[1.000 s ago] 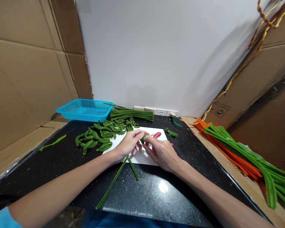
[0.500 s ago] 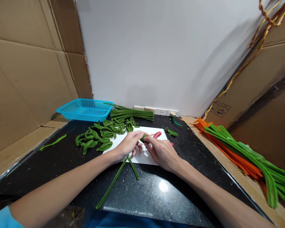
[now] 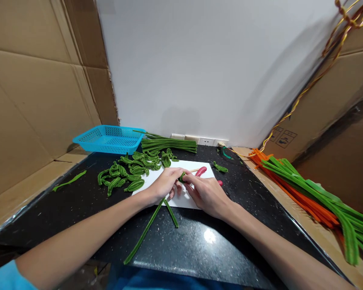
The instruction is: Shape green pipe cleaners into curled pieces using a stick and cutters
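Observation:
Over a white sheet (image 3: 186, 201), my left hand (image 3: 167, 183) and my right hand (image 3: 207, 193) meet, both closed on a small coil of green pipe cleaner (image 3: 182, 177). The fingers hide most of it. Two loose green pipe cleaner strips (image 3: 145, 235) lie on the black tabletop below my left hand. Beside my right hand rests a tool with red handles (image 3: 201, 171), partly covered by that hand. To the left of the sheet is a pile of looped green pipe cleaner leaves (image 3: 135, 185), a few lying over its edge.
A blue plastic basket (image 3: 109, 147) stands at the back left, with a bundle of green stems (image 3: 169, 145) beside it. Orange strips (image 3: 302, 197) and bright green strips (image 3: 323, 201) lie along the right edge. Sockets (image 3: 206, 141) and a twisted cable (image 3: 290, 112) are at the wall.
The view has shifted very slightly. Both hands stay together around the green coil, with hardly any visible finger movement.

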Available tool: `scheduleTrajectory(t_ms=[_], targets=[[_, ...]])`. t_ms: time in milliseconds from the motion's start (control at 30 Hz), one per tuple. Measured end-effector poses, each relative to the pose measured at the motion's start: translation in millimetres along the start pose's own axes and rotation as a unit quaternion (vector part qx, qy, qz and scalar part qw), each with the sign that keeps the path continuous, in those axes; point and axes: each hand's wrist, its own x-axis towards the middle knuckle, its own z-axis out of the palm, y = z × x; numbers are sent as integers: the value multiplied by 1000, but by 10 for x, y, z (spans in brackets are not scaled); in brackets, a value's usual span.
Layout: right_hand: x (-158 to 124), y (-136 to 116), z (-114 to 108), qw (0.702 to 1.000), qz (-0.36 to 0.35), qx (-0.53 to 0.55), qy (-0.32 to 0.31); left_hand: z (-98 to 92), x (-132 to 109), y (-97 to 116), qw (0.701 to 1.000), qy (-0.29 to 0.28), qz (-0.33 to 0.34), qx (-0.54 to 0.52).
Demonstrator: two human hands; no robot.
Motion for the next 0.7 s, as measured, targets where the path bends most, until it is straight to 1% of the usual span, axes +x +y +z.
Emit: scheduleTrajectory(t_ms=[167,300,533,700], targets=[[-3,-39,-43,1000,-11,-3,-29,26,-22,42,999,25,13,23],[1,-39,-57,998,-26,-6,-49,43,-32,63,998,20,11,51],[7,-25,-63,999,-23,-2,-45,14,-22,26,998,15,30,52],[0,-5,-48,999,-23,-5,-38,22,-18,34,998,25,31,40]])
